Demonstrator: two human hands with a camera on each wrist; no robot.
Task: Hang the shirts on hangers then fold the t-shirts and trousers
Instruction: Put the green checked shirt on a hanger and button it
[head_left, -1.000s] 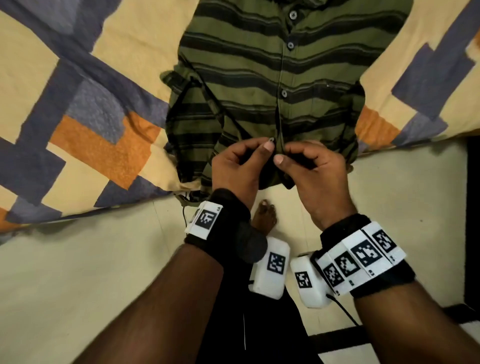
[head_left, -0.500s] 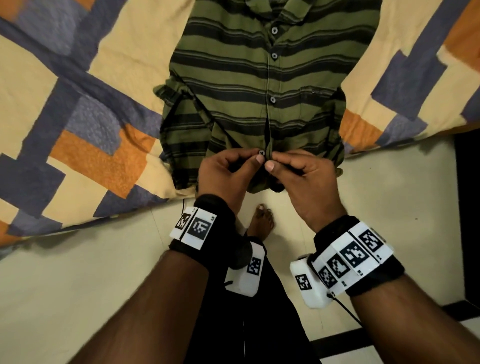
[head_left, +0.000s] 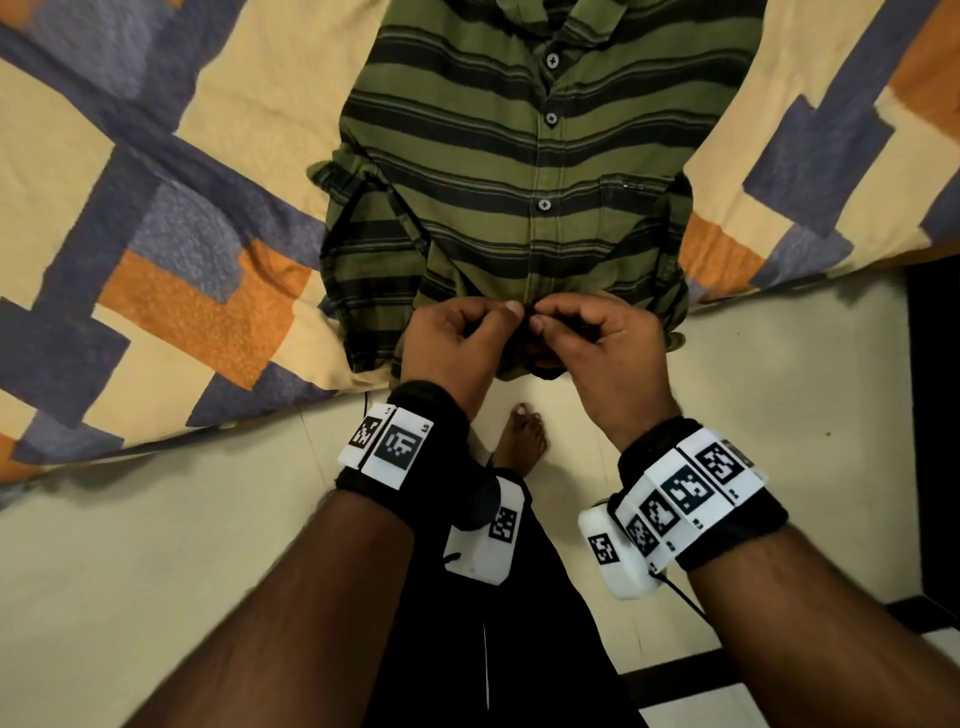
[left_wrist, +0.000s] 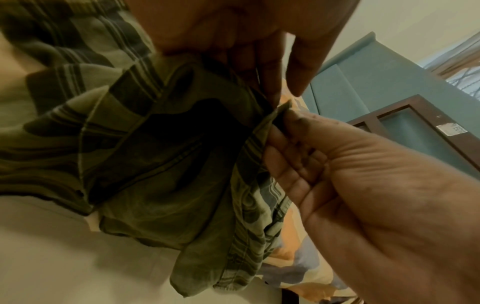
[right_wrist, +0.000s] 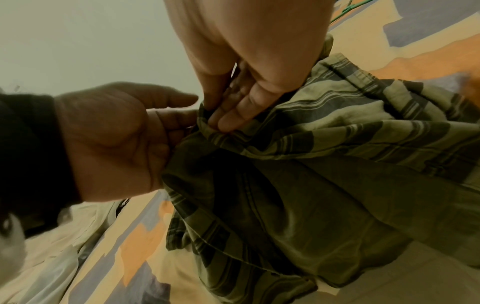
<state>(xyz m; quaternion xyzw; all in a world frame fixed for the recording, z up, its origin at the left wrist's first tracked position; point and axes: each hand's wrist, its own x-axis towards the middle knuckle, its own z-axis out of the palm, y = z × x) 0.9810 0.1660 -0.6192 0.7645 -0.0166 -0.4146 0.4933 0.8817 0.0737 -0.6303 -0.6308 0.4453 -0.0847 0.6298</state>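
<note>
shirt (head_left: 519, 156) lengthwise across bed (head_left: 156, 156), collar away from me, hem over bed edge | my left hand (head_left: 457, 338) and right hand (head_left: 597, 343) together, both pinching its placket near hem

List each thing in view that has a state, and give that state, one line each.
Green striped shirt: face up on the bedspread, hem hanging over the bed edge, three upper buttons fastened, the bottom of the front gathered in both hands.
Left hand: pinches the front edge of the shirt near the hem.
Right hand: pinches the opposite front edge.
Patchwork bedspread: spread over the bed.
</note>
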